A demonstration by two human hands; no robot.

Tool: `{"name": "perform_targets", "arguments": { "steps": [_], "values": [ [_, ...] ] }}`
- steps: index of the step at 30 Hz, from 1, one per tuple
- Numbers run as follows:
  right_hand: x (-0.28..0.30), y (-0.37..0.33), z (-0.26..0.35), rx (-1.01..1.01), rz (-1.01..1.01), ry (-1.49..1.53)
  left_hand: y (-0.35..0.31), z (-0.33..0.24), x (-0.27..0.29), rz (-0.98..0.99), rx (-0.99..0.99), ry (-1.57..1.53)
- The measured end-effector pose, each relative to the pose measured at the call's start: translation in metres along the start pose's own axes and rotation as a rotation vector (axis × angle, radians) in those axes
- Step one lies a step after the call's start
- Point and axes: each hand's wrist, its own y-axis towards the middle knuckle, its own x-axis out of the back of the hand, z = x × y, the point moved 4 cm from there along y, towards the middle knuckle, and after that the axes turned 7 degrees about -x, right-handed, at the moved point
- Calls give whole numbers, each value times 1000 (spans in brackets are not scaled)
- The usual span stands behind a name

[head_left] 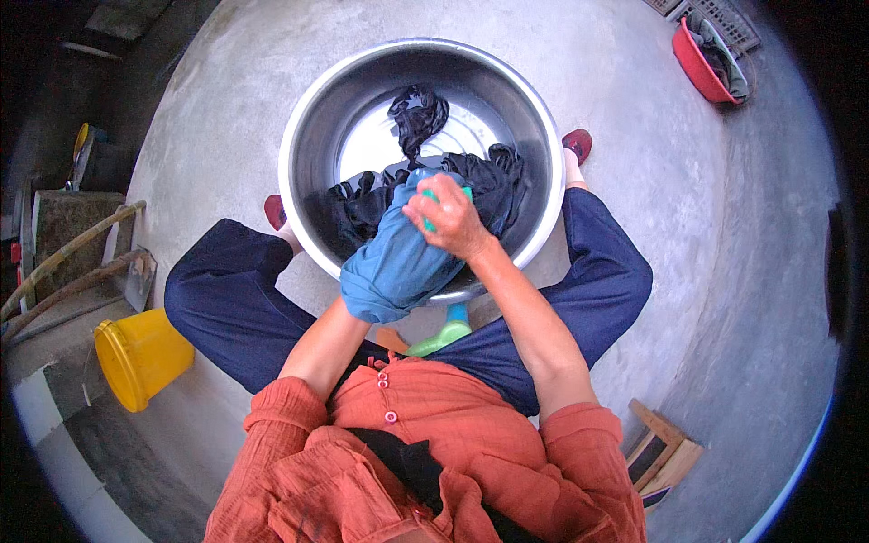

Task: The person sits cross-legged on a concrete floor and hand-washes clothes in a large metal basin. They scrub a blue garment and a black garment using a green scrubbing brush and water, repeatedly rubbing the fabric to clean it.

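Note:
A blue garment (pixel 398 258) is drawn over my left forearm and covers my left hand, so those fingers are hidden. My right hand (pixel 448 217) is closed round a small green object (pixel 429 210), pressing it on the garment's far end. Only bits of green show at the fingers, and its kind cannot be made out. Both hands are over the near half of a large steel basin (pixel 303 195). Wet dark clothes (pixel 493 185) lie in the basin around the blue garment, and another dark cloth (pixel 418 118) is bunched farther back.
My knees straddle the basin on a grey concrete floor (pixel 661 226). A yellow bucket (pixel 145 357) lies at left near wooden poles (pixel 68 262). A red basin (pixel 701 63) with cloth stands far right; a wooden stool (pixel 665 448) is near right. A light green item (pixel 441 338) lies before my lap.

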Motion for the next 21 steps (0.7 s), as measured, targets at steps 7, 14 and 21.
{"name": "perform_targets", "arguments": {
  "steps": [7, 14, 21],
  "values": [
    [-13, -5, 45, 209, 29, 275, 4, -5, -5, 31, -29, 19],
    [-12, -6, 57, 232, 100, 202, -4, -7, -7, 68, -48, 282],
    [-2, 4, -11, -33, -12, 28, -18, -11, -5, 128, -41, 432]
  ]
}}
